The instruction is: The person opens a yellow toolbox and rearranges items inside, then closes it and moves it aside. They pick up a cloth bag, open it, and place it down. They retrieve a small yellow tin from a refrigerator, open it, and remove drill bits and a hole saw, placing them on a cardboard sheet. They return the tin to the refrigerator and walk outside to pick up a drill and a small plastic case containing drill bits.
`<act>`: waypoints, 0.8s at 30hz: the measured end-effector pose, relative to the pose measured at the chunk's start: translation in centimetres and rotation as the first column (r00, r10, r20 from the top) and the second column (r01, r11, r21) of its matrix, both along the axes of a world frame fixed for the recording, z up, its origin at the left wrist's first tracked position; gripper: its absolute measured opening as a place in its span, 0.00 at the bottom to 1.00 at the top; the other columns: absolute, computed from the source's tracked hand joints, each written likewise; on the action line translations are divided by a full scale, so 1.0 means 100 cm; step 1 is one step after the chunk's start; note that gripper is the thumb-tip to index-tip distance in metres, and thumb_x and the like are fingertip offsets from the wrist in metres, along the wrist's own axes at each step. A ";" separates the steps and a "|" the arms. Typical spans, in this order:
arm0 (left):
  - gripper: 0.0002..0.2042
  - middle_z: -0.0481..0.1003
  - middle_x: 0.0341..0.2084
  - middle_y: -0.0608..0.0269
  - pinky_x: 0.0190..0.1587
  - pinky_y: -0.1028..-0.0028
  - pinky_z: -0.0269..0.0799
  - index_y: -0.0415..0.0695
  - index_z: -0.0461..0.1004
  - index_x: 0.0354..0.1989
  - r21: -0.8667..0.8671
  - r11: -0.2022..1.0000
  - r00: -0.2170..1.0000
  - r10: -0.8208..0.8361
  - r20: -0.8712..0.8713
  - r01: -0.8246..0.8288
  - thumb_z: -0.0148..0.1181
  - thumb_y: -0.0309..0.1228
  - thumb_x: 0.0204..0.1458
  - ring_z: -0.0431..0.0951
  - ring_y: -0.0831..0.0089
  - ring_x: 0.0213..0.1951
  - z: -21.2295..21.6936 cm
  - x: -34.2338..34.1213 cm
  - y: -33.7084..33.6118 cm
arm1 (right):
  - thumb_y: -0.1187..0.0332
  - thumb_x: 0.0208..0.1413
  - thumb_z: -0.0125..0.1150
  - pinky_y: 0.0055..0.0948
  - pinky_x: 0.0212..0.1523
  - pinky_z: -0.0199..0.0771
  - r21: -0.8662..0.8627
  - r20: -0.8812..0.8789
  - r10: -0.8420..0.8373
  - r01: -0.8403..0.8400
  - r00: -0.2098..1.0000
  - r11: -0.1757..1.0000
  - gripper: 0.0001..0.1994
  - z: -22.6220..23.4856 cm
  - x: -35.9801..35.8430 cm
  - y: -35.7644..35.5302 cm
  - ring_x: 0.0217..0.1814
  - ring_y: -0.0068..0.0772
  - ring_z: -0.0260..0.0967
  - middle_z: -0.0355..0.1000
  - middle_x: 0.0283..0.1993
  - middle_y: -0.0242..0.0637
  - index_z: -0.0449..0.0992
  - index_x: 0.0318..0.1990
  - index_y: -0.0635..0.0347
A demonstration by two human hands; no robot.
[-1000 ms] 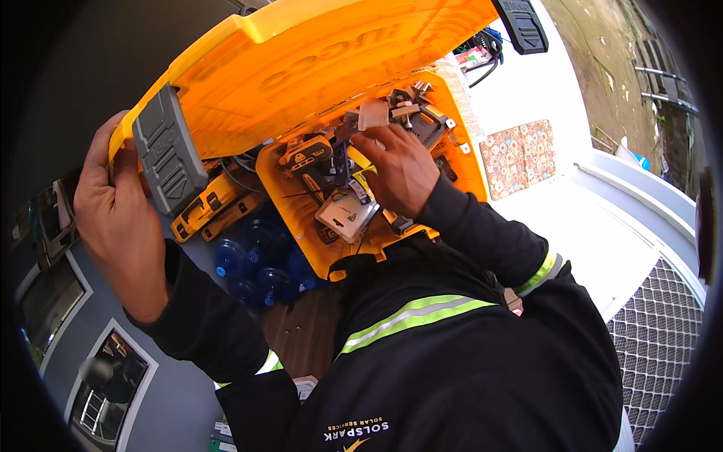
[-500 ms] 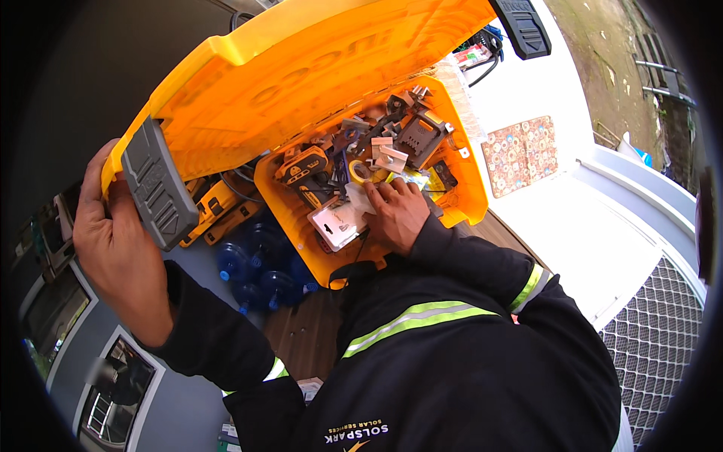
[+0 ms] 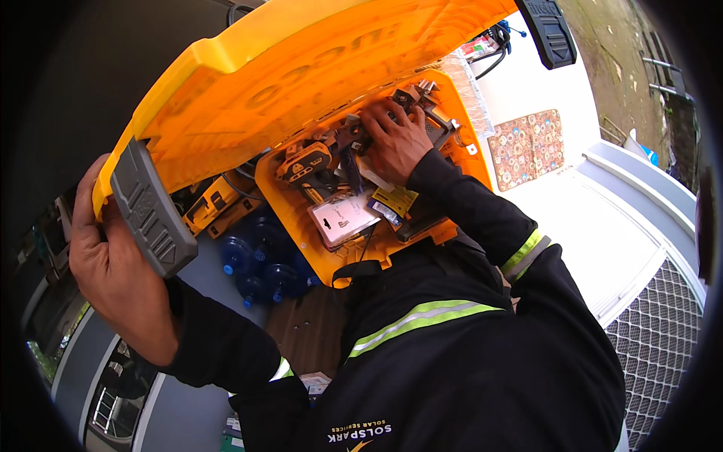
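Orange lid (image 3: 316, 83) propped by your left hand (image 3: 113, 279), fingers clamped on its grey latch (image 3: 151, 207): hold it high while your right hand (image 3: 395, 143), fingers spread, sifts the tray (image 3: 290, 218).

Under the left hand's fingers (image 3: 90, 248) the lid (image 3: 301, 83) is matt orange plastic with moulded ridges, its latch (image 3: 151, 207) ribbed grey plastic. Beneath the right hand's fingertips (image 3: 380, 120) lie dull dark metal parts (image 3: 418, 102) in the orange plastic tray (image 3: 290, 218); just below the fingers, a glossy clear-wrapped white packet (image 3: 343, 218) and a yellow paper tag (image 3: 395, 200)
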State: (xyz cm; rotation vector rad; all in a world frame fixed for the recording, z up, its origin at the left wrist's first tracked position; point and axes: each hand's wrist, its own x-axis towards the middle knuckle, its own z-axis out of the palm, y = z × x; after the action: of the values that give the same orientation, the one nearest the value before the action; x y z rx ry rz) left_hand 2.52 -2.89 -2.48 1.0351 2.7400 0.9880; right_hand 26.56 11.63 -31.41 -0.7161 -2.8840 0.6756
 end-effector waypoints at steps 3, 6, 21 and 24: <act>0.12 0.82 0.46 0.57 0.52 0.74 0.79 0.38 0.80 0.57 -0.018 1.000 1.000 -0.003 0.011 0.003 0.54 0.22 0.70 0.83 0.74 0.47 0.001 -0.007 0.000 | 0.60 0.49 0.67 0.68 0.62 0.58 -0.111 0.091 0.045 -0.034 0.995 0.993 0.29 0.013 0.016 -0.010 0.75 0.56 0.55 0.66 0.71 0.42 0.75 0.60 0.57; 0.13 0.82 0.45 0.57 0.54 0.73 0.78 0.38 0.80 0.58 -0.006 1.000 0.999 -0.024 0.031 0.024 0.54 0.21 0.69 0.83 0.73 0.48 -0.001 -0.012 0.001 | 0.61 0.48 0.65 0.65 0.63 0.58 -0.083 0.133 0.150 -0.140 0.980 0.987 0.27 0.033 0.037 -0.028 0.77 0.56 0.53 0.66 0.70 0.41 0.76 0.58 0.57; 0.15 0.82 0.49 0.53 0.61 0.70 0.77 0.37 0.79 0.59 -0.036 0.999 0.998 0.030 0.051 -0.028 0.55 0.19 0.67 0.84 0.68 0.51 0.003 -0.008 0.001 | 0.71 0.48 0.68 0.50 0.62 0.66 -0.249 -0.132 0.085 -0.115 0.988 0.962 0.18 0.051 0.066 -0.054 0.70 0.46 0.67 0.76 0.58 0.41 0.79 0.48 0.62; 0.14 0.82 0.49 0.53 0.60 0.70 0.77 0.37 0.79 0.59 -0.033 0.999 0.999 0.024 0.023 -0.023 0.55 0.18 0.67 0.84 0.69 0.51 0.002 -0.007 0.000 | 0.76 0.47 0.67 0.45 0.61 0.67 -0.278 -0.153 0.042 -0.084 0.987 0.957 0.17 0.047 0.061 -0.045 0.67 0.47 0.71 0.76 0.57 0.42 0.79 0.47 0.62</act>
State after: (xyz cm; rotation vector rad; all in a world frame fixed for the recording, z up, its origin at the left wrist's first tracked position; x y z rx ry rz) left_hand 1.85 -2.86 -2.24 0.9828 2.7457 0.9485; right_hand 32.62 7.11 -26.69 -0.5762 -2.7156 1.1172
